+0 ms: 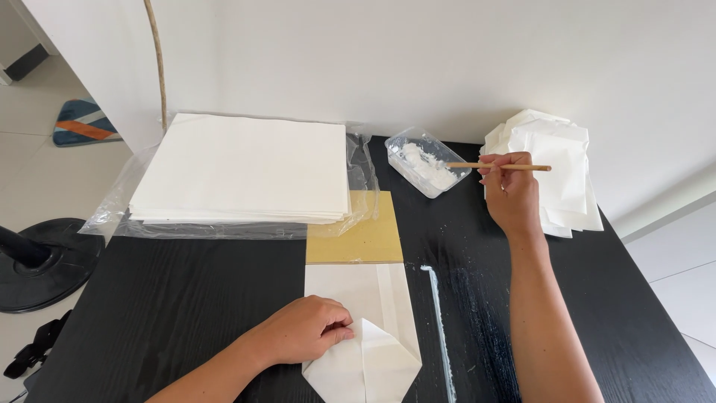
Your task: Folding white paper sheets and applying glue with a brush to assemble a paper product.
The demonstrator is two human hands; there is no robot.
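At the far left we see a thick stack of large white paper sheets [242,168] lying on clear plastic wrap [112,213] on the black wooden table [164,313]. Just beside it, toward the middle, lies a flat yellow-brown cardboard piece [362,235]. Below the cardboard, the left hand [302,328] is loosely curled and presses its fingers down on a folded white paper bag [365,343] with a pointed bottom flap. To the right of the bag runs a thin white line of glue [440,328] on the table. Further right stands a small clear plastic tub with white paste [426,160]. The right hand [511,194] pinches a thin wooden stick [498,166], its tip at the tub. Behind this hand lies a pile of finished white paper bags [563,175].
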